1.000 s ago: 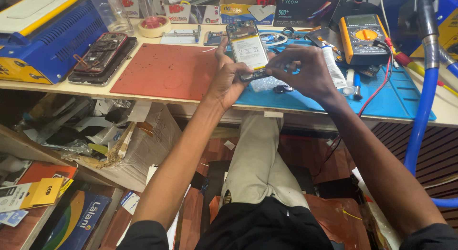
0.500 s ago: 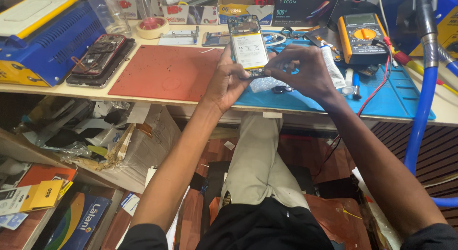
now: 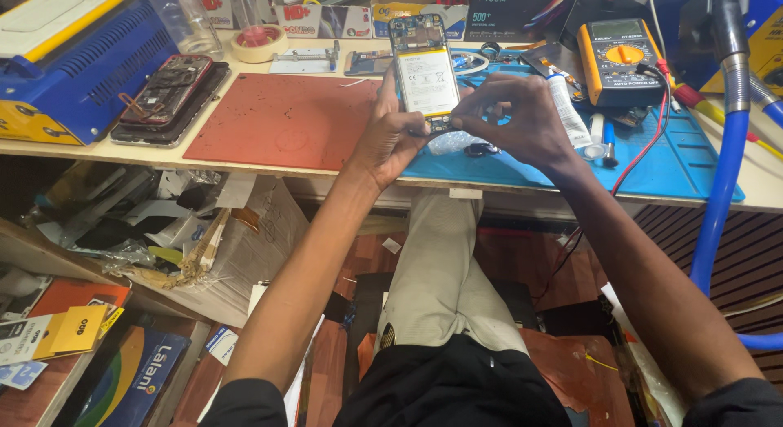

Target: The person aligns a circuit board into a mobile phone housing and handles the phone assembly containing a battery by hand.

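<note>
A: What takes up most of the bench?

B: The wooden workbench (image 3: 98, 150) spans the upper half of the frame. At upper left sits a blue and yellow machine (image 3: 73, 60). A red mat (image 3: 285, 121) lies centre-left, and a blue mat (image 3: 677, 162) covers the right side.

A: And the smaller things?

B: A yellow multimeter (image 3: 621, 60) stands at upper right, its red lead trailing over the blue mat. A stripped dark phone (image 3: 167, 97) lies between the machine and the red mat, and a roll of tape (image 3: 258, 42) sits behind it.

A: Where is the phone being worked on?

B: The opened phone (image 3: 424, 68), its white battery showing, is held upright above the bench's front edge, top centre of the frame.

A: How do the hands hold it?

B: The left hand (image 3: 391, 141) is closed around its lower left edge. The right hand (image 3: 522, 117) pinches at the phone's bottom end, fingertips together.
</note>
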